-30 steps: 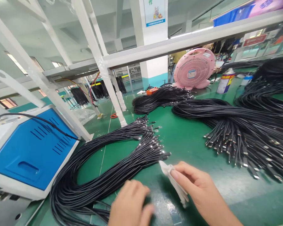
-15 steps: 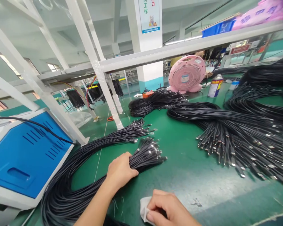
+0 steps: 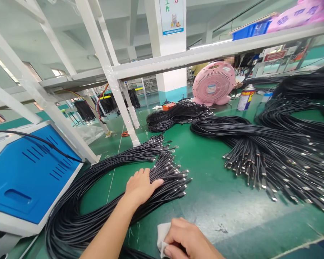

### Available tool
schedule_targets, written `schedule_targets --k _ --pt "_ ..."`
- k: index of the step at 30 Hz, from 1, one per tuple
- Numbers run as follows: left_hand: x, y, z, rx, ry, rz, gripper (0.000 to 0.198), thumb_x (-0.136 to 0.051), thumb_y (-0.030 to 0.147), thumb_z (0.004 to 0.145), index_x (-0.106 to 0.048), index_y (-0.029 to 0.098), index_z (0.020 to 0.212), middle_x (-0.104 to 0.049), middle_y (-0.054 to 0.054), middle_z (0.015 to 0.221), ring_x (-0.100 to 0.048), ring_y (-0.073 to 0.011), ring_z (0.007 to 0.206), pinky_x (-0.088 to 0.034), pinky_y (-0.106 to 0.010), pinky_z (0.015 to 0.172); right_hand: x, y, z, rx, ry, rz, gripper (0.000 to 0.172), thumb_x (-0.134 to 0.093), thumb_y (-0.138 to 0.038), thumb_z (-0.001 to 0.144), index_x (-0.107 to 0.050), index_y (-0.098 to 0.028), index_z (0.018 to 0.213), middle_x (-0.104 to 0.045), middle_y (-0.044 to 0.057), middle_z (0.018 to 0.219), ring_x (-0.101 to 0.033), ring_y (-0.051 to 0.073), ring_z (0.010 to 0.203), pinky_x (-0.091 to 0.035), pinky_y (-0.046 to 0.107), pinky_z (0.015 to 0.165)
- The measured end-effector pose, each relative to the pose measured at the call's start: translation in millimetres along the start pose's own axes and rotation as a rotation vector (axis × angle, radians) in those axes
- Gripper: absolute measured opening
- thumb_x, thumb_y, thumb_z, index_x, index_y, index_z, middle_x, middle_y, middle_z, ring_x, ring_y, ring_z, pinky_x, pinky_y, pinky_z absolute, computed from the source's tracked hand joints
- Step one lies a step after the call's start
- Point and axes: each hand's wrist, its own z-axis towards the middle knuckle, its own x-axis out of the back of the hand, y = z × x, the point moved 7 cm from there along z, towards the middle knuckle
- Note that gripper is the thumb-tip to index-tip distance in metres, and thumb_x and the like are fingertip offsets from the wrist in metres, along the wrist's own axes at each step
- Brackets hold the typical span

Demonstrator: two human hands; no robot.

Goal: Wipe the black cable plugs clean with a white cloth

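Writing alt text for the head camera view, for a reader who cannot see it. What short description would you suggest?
A person's left hand rests flat on a bundle of black cables with metal connectors, on a green workbench, while the right hand pinches a white cloth. More cable bundles lie across the bench, beside a pink fan and a blue-panelled machine.

bare left hand [image 3: 141,187] and bare right hand [image 3: 188,239], both slender, with tapering fingers [image 3: 151,183]; long, narrow left forearm [image 3: 110,226], smooth and uncovered, running out past the near edge of the view.
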Motion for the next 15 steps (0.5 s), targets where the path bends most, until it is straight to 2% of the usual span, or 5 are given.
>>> schedule_targets --k 4,7,10,12,15 --pt "19.1 -1 -10 0.048 0.131 0.029 0.05 -0.042 0.053 0.082 -0.047 0.019 0.118 -0.054 -0.009 0.113 -0.049 -0.0259 0.106 -0.039 -0.04 0.084 -3 3 1 0.017 -0.014 0.02 0.01 -0.058 -0.007 0.069 -0.066 -0.013 0.068 -0.06 0.003 0.067 -0.056 0.013 0.065 -0.037 0.019 0.059" --pt "29.9 13 -34 0.031 0.236 0.072 0.025 -0.039 0.037 0.088 -0.054 0.021 0.101 -0.057 -0.004 0.102 -0.051 -0.0205 0.099 -0.039 -0.033 0.082 -2 6 0 -0.006 -0.018 0.073 0.011 -0.057 -0.009 0.071 -0.067 -0.012 0.069 -0.058 0.003 0.066 -0.055 0.013 0.064 -0.037 0.02 0.059" --pt "15.4 33 -59 -0.04 0.198 0.138 0.007 -0.053 0.022 0.081 -0.059 0.021 0.086 -0.059 -0.003 0.09 -0.053 -0.023 0.091 -0.042 -0.035 0.076 6 8 -3 -0.045 0.019 0.151 0.015 -0.052 -0.013 0.074 -0.065 -0.012 0.067 -0.055 0.003 0.064 -0.053 0.013 0.062 -0.036 0.02 0.058" --pt "1.6 39 -70 -0.04 0.168 0.172 0.012 -0.055 0.015 0.078 -0.06 0.019 0.089 -0.06 -0.005 0.09 -0.054 -0.027 0.09 -0.043 -0.04 0.074 11 9 -4 -0.082 0.068 0.219 0.02 -0.048 -0.018 0.077 -0.063 -0.012 0.066 -0.053 0.003 0.063 -0.051 0.014 0.063 -0.036 0.021 0.059" --pt "-9.8 36 -75 -0.017 0.164 0.178 0.021 -0.044 0.007 0.082 -0.059 0.017 0.092 -0.06 -0.008 0.09 -0.054 -0.0284 0.088 -0.044 -0.043 0.072 17 11 -5 -0.157 0.129 0.313 0.025 -0.047 -0.026 0.079 -0.06 -0.014 0.062 -0.051 0.002 0.062 -0.048 0.014 0.062 -0.035 0.023 0.061"
